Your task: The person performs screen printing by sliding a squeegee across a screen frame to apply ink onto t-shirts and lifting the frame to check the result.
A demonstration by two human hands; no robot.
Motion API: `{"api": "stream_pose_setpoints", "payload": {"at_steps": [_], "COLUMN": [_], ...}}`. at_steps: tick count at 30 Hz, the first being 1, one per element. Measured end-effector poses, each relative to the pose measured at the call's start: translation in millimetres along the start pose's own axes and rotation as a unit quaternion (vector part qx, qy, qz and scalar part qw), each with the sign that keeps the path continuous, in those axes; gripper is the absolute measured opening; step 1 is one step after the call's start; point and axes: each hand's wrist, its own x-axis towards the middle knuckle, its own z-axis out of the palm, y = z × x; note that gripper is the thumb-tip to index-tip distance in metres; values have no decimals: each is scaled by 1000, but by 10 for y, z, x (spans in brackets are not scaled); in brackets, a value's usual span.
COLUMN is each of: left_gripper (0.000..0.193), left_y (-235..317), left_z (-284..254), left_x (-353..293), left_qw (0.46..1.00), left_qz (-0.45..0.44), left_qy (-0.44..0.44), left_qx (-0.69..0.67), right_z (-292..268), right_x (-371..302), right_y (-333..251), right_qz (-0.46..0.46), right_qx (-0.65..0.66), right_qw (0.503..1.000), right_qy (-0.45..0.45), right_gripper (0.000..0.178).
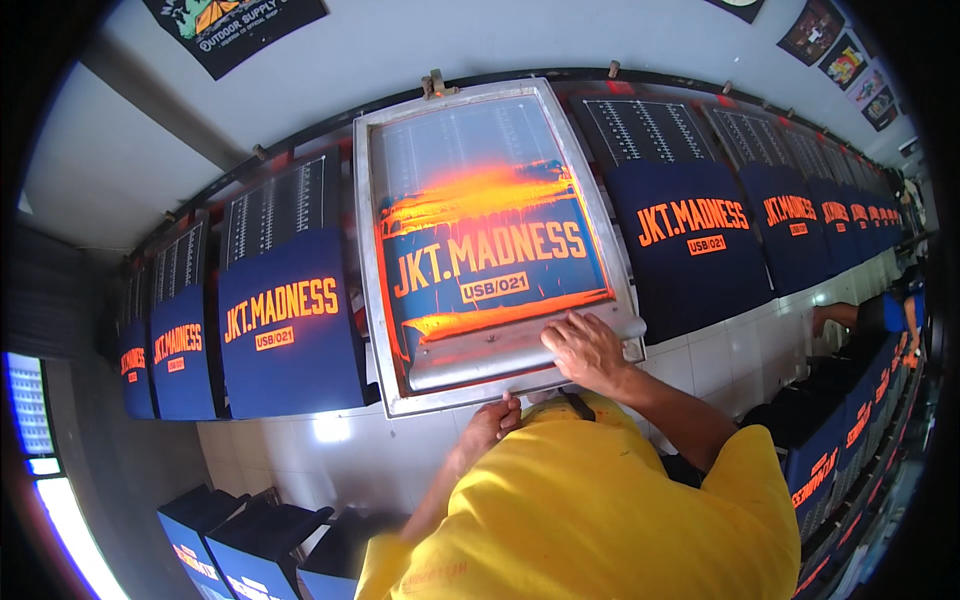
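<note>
One hand, the right (588, 352), is gripping a stiff-looking squeegee (480, 360) by its bar, probably the best hold, inside the metal frame (440, 398)'s near end; the left hand (487, 424) is resting just outside, grip unclear.

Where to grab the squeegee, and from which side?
Squeegee: I'd take the bare grey near part, from the wearer's side, fingers across its width. It lies crosswise at the near end of the screen frame, long side facing the wearer; orange ink lines its far edge. The right hand is on its right part.
</note>
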Motion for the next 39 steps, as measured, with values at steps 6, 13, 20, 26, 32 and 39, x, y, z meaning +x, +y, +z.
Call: {"api": "stream_pose_setpoints", "payload": {"at_steps": [6,13,20,26,32,39], "left_gripper": [26,29,37,40,37,27], "left_y": [48,-22,-181,316,740,573], "left_z": [-56,-77,355,891,494,198], "left_x": [82,32,-385,-1191,-833,-549], "left_qw": [999,999,920,359,289,275], "left_qz": [-51,-14,127,463,388,413], "left_qy": [-6,-27,70,231,201,255], "left_qx": [-12,26,364,777,852,830], "right_z": [-8,-32,-188,-299,-280,-337], "right_x": [-68,-108,-202,-315,-414,-883], "right_y": [4,-10,-120,-115,-34,463], "right_qz": [-19,-2,2,0,16,88], "right_qx": [-6,19,28,7,1,4], "right_qw": [1000,1000,1000,1000,1000,996], "right_qy": [22,-5,-9,16,-15,-5], "right_gripper": [16,29,21,32,41,14]}}
